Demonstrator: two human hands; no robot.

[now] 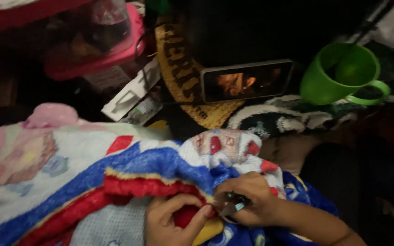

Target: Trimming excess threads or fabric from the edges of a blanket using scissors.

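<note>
A fluffy blanket in blue, red, white and yellow lies bunched across my lap. My left hand pinches a red fold of the blanket near its edge. My right hand is closed around a small pair of scissors, whose blades point left at the fold that my left hand holds. The two hands almost touch.
A phone lies on its side with a lit screen, propped on a round woven mat. A green mug stands at the right. A pink plastic container and a white box sit at the upper left.
</note>
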